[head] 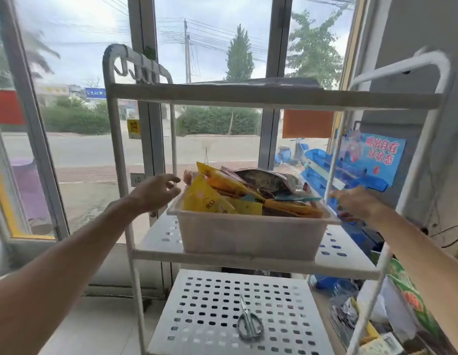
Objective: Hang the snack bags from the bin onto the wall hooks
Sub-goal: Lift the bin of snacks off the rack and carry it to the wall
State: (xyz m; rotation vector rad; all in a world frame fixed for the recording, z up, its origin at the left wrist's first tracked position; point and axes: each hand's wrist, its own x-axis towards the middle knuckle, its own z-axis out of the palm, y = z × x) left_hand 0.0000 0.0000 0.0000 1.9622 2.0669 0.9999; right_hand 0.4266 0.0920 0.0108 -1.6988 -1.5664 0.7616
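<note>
Snack bags of glossy yellow, orange and dark silver foil (222, 198) lie heaped in a shallow, translucent white plastic bin (248, 237). The bin sits on the perforated white metal middle shelf (158, 237) of an open rack. The bags rise above the bin's rim, tilted and overlapping. The yellow ones are at the bin's left and a crumpled dark silver one is at its back. Their printing is too blurred to read.

The left hand (156, 193) hovers just beside the bin's left rim. Its fingers are apart and loosely curved, holding nothing, and they do not plainly touch the plastic. The right hand (358, 203) is at the bin's right rim. Motion blur hides its fingers, so whether it grips the rim cannot be told. The hands flank the bin, which suggests either steadying or lifting it, or the start of a pick from it.

White metal hooks (135, 70) hang bare from the rack's rail, above and to the left of the bin. Whether these are the hooks the task means cannot be told. No bag appears hung, so the task is judged to be at its start. Thin foil bags will probably slide over one another, so a pinch near a top seam seems apt. Steel scissors (249, 324) lie on the perforated shelf below the bin.
</note>
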